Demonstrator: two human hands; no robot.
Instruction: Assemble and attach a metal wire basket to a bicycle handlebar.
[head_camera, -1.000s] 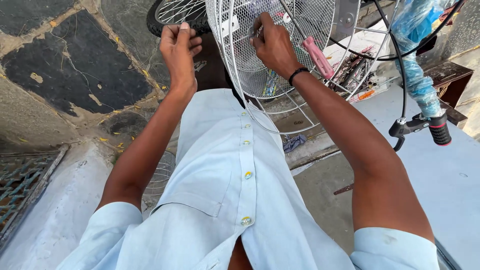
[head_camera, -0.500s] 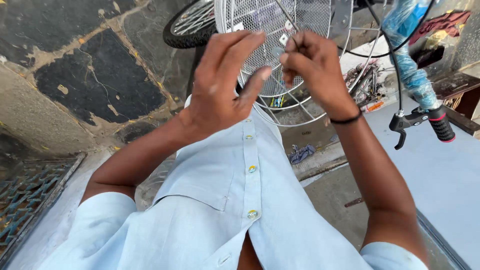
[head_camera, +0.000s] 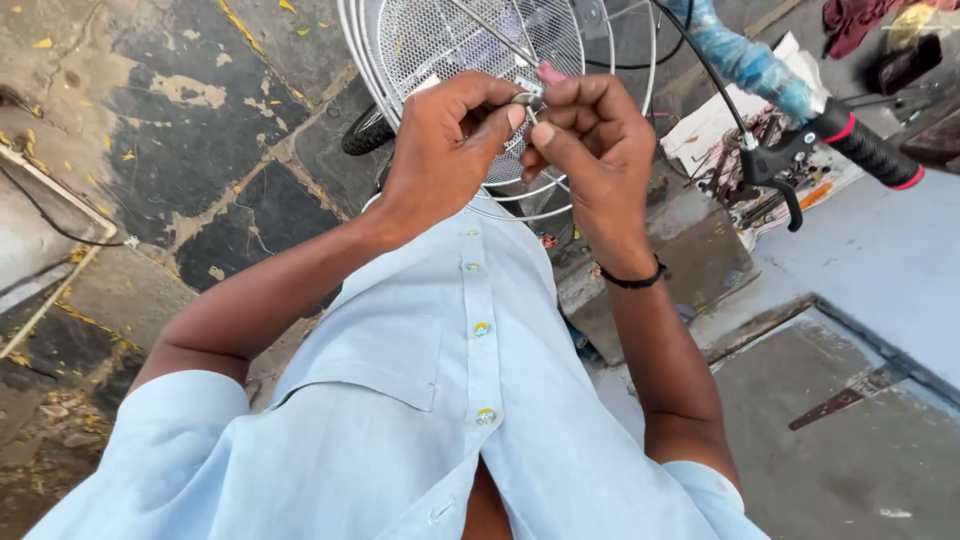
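Note:
A silver wire bicycle basket with a fine mesh bottom hangs in front of my chest. My left hand and my right hand meet just over its near rim. Between their fingertips they pinch a small silver metal piece, too small to tell what it is. A black band sits on my right wrist. A thin metal rod runs across the basket above my fingers.
A bicycle handlebar with a black and red grip and brake lever sticks out at the right, its bar wrapped in blue plastic. A bicycle tyre shows under the basket. Tools lie on paper beyond. Stone paving spreads left.
My hands have come together from being apart on the basket rim. They now pinch a small piece between the fingertips. The view has tilted down.

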